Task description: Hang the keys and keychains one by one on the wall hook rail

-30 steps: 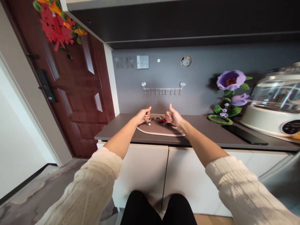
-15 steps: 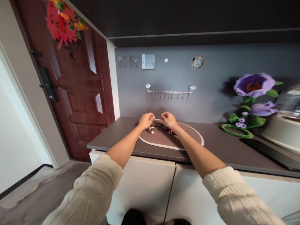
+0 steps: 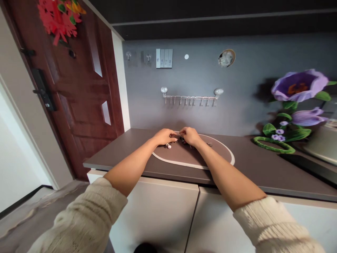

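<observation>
On the brown oval mat point(image 3: 184, 162) with a pale rim lie small metallic bunches that look like keys. My left hand point(image 3: 163, 136) is at the left bunch of keys point(image 3: 168, 145), its thumb and fingers closing round dark, shiny pieces; a small whitish round charm shows below it. Close by on the right, my right hand point(image 3: 190, 135) is closed in a pinch, low over the other bunch of keys point(image 3: 184, 141). The hand partly hides that bunch, and what the fingertips hold cannot be made out.
A clear rail with several hooks point(image 3: 191, 97) is fixed to the grey wall. Purple fabric flowers point(image 3: 300, 88) and a pale appliance point(image 3: 321, 140) stand right on the dark counter point(image 3: 118, 151). A dark cabinet point(image 3: 210, 21) overhangs; a red-brown door point(image 3: 86, 88) is left.
My left hand has lowered onto the left bunch, and its fingers have closed round part of it. My right hand stays pinched near the right bunch. The view has shifted slightly.
</observation>
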A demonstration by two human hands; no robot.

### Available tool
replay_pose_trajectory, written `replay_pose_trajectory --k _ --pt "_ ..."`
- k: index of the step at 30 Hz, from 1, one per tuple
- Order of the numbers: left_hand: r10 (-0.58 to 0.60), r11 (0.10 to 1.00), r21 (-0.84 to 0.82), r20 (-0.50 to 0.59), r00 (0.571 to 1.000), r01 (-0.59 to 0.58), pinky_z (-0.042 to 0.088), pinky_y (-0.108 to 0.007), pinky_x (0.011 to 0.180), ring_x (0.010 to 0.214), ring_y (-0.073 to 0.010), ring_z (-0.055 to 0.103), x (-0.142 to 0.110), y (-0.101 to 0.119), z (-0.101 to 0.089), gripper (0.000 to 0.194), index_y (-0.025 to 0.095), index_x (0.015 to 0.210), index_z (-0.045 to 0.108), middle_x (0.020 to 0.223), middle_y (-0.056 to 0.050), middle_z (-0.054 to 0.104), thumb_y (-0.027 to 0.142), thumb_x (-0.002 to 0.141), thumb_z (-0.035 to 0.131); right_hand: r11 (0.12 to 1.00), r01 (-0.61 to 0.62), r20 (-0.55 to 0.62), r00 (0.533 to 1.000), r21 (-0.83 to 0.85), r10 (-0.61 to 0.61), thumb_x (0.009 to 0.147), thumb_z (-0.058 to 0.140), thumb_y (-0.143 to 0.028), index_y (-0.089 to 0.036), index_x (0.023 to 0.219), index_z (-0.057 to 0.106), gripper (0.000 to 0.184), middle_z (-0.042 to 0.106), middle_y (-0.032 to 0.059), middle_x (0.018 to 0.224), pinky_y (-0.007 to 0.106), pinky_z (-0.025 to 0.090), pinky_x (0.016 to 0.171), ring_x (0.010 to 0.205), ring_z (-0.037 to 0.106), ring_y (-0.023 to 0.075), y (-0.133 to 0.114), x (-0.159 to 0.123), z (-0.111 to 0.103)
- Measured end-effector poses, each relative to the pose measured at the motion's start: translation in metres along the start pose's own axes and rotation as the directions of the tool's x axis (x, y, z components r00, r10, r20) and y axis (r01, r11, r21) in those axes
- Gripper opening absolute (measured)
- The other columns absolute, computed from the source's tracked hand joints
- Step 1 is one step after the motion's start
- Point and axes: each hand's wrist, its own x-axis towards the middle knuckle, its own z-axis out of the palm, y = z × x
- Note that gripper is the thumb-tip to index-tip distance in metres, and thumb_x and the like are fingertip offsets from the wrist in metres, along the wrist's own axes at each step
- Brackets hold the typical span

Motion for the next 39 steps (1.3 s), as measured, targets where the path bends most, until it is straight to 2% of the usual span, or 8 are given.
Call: replay_pose_trajectory --k 5,10,15,22,25,29,34,39 --pt "0.029 0.999 0.016 0.015 0.999 -0.03 0.038 -0.022 0.065 0.068 -0.0144 0.056 0.002 -0.001 0.0 0.018 0.021 0.083 0.07 0.077 -0.002 0.067 0.023 0.07 0.057 1.0 0.0 0.015 1.0 0.003 0.0 0.075 0.052 -0.015 -0.019 0.083 0.067 0.017 0.066 0.0078 0.08 0.024 0.038 0.067 0.074 0.059 0.0168 0.002 0.0 0.004" --pt "0.055 0.998 0.026 0.009 0.998 -0.055 0.039 -0.023 0.074 0.081 -0.0172 0.055 0.002 -0.001 0.001 0.023 0.02 0.083 0.069 0.085 -0.005 0.066 0.022 0.076 0.048 1.0 -0.008 0.017 1.0 0.026 0.007 0.074 0.054 -0.016 -0.02 0.08 0.067 0.015 0.066 0.0071 0.075 0.024 0.037 0.064 0.069 0.058 0.0165 0.002 0.001 0.006" --pt "0.013 1.0 0.019 -0.076 0.997 -0.012 0.038 -0.026 0.082 0.085 -0.0184 0.053 0.003 -0.003 0.003 0.022 0.019 0.086 0.067 0.089 -0.007 0.064 0.023 0.079 0.047 0.999 0.016 0.007 1.0 0.05 -0.016 0.073 0.054 -0.015 -0.02 0.076 0.067 0.014 0.064 0.006 0.067 0.024 0.037 0.063 0.066 0.057 0.0153 0.001 0.0 0.006" --pt "-0.012 0.999 0.05 -0.17 0.985 0.021 0.039 -0.026 0.078 0.082 -0.017 0.053 0.005 -0.002 0.0 0.025 0.017 0.077 0.062 0.085 -0.007 0.062 0.022 0.081 0.039 1.0 0.007 0.002 1.0 -0.021 -0.007 0.075 0.051 -0.015 -0.019 0.082 0.067 0.018 0.067 0.0079 0.085 0.024 0.037 0.069 0.08 0.058 0.0175 -0.003 0.001 0.004" --pt "-0.073 0.995 -0.086 -0.213 0.974 0.055 0.04 -0.025 0.071 0.072 -0.0155 0.053 0.005 -0.001 -0.001 0.022 0.016 0.07 0.06 0.072 -0.005 0.059 0.023 0.08 0.041 0.998 -0.008 -0.019 1.0 0.057 0.009 0.074 0.05 -0.014 -0.019 0.083 0.065 0.018 0.066 0.0077 0.084 0.024 0.038 0.068 0.078 0.057 0.0169 -0.004 0.0 0.003" --pt "-0.224 0.929 -0.338 -0.19 0.956 0.151 0.039 -0.024 0.058 0.055 -0.0121 0.05 0.006 -0.003 -0.001 0.019 0.016 0.077 0.059 0.062 -0.001 0.055 0.028 0.079 0.045 0.975 -0.047 -0.044 0.997 0.216 0.058 0.071 0.053 -0.014 -0.018 0.079 0.064 0.014 0.065 0.0054 0.077 0.024 0.038 0.064 0.067 0.055 0.014 -0.004 0.001 0.004" --pt "-0.269 0.896 -0.423 -0.275 0.923 0.135 0.037 -0.022 0.059 0.058 -0.0106 0.049 0.01 -0.004 -0.003 0.018 0.014 0.072 0.059 0.068 -0.002 0.059 0.023 0.077 0.045 0.895 -0.046 -0.047 0.996 0.444 0.075 0.067 0.055 -0.017 -0.018 0.075 0.062 0.011 0.063 0.002 0.073 0.022 0.038 0.063 0.064 0.052 0.0111 -0.006 0.003 0.005" --pt "-0.338 0.788 -0.602 -0.249 0.907 0.128 0.036 -0.021 0.059 0.058 -0.0089 0.048 0.011 -0.001 -0.004 0.018 0.013 0.069 0.057 0.067 -0.002 0.059 0.022 0.076 0.043 0.817 -0.006 -0.059 0.997 0.577 0.049 0.068 0.054 -0.026 -0.017 0.075 0.061 0.014 0.063 0.0013 0.074 0.022 0.038 0.062 0.064 0.051 0.0102 -0.008 0.004 0.007"
